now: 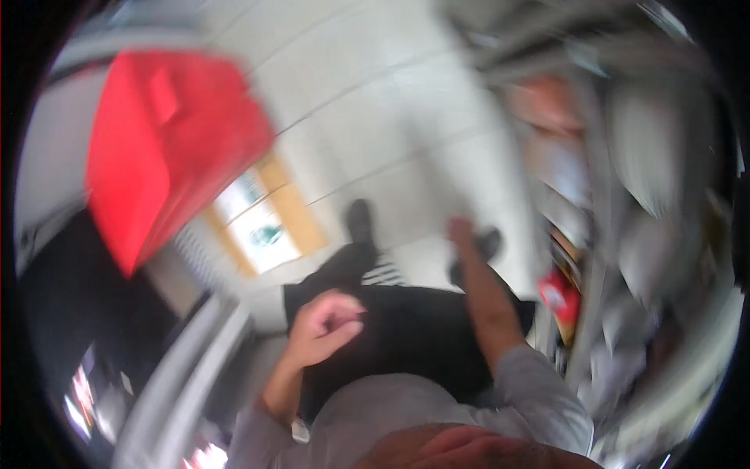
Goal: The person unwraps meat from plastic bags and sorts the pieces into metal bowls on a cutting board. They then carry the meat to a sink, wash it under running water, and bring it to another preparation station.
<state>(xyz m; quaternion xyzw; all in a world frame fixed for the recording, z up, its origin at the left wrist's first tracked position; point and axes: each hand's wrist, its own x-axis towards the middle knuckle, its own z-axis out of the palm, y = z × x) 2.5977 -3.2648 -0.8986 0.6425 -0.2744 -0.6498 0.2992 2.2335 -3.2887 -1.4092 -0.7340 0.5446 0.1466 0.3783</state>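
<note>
My left hand is in front of my body, over the dark clothing, with its fingers curled inward; whether anything small is inside the curl is hard to tell. My right hand hangs lower, at the end of the outstretched arm, above the floor and beside a dark shoe. It is small and blurred, and its fingers cannot be made out. The other dark shoe stands on the floor to the left.
A large red object stands at the left above a yellow-edged box or panel. Shelves with blurred bagged goods line the right, with a red and yellow package near my right arm. The floor is pale tile.
</note>
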